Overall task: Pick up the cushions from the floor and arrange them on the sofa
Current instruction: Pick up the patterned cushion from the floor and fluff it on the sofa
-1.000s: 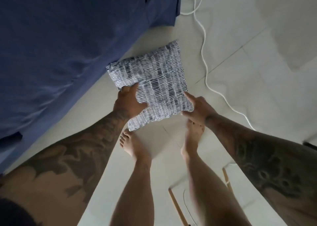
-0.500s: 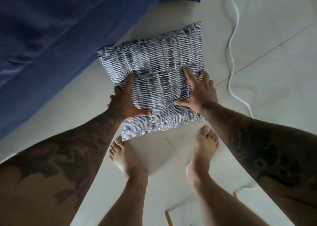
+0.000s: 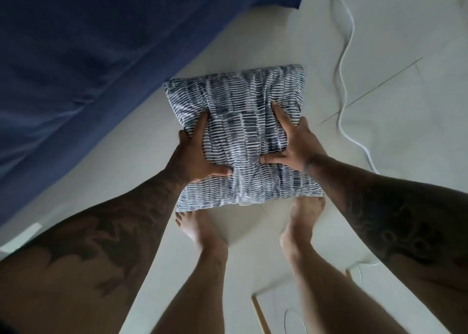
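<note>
Blue-and-white dashed cushion (image 3: 238, 120), navy sofa (image 3: 88, 54), white cable (image 3: 345, 54)

Floor (image 3: 405, 42): pale tiles, with one dark grout line running diagonally at right. White cable (image 3: 345, 62) trails loosely across the upper right. Light wooden frame (image 3: 259, 313) at the lower edge (identity unclear). Lighting dim and even.
</note>
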